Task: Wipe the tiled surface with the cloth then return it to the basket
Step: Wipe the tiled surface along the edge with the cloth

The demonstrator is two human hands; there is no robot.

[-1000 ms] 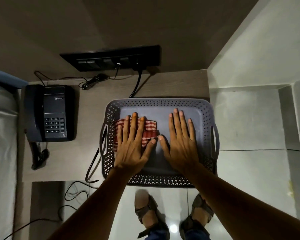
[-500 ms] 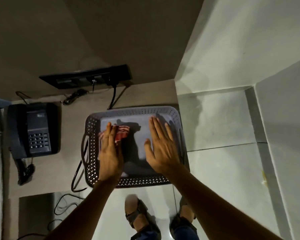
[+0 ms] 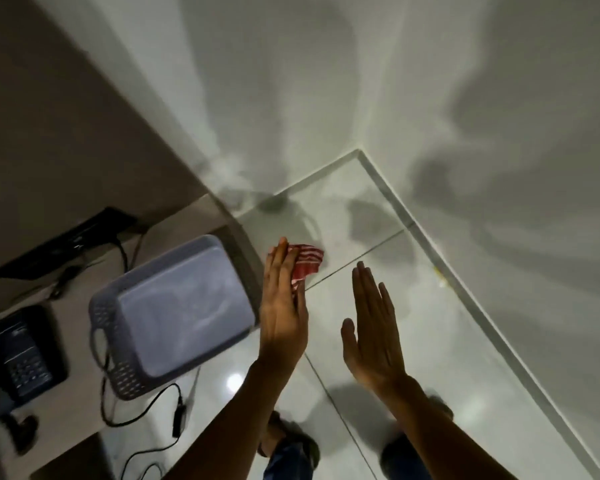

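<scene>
Left hand point(image 3: 283, 313) is holding the cloth point(image 3: 305, 263) under its extended fingers, out past the right side of the basket point(image 3: 174, 306). The cloth, red and white striped, is sticking out beyond the fingertips; whether the thumb is pinching it from below cannot be told, since the back of the hand is hiding the grip. Cloth is sitting over the white tiles point(image 3: 378, 237), near a grout line; contact with the tile cannot be confirmed.

Right hand point(image 3: 373, 327) is hovering flat, fingers together and straight, thumb spread, holding nothing, to the right of the left hand and apart from it.

Basket is resting on the beige desk point(image 3: 73, 296), grey-lilac, perforated walls, nothing showing inside. A phone point(image 3: 18, 355) is lying left of the basket, with a cable point(image 3: 142, 417) trailing off the desk front. Frame is motion-blurred. Sandalled feet point(image 3: 288, 441) are showing below on the floor.
</scene>
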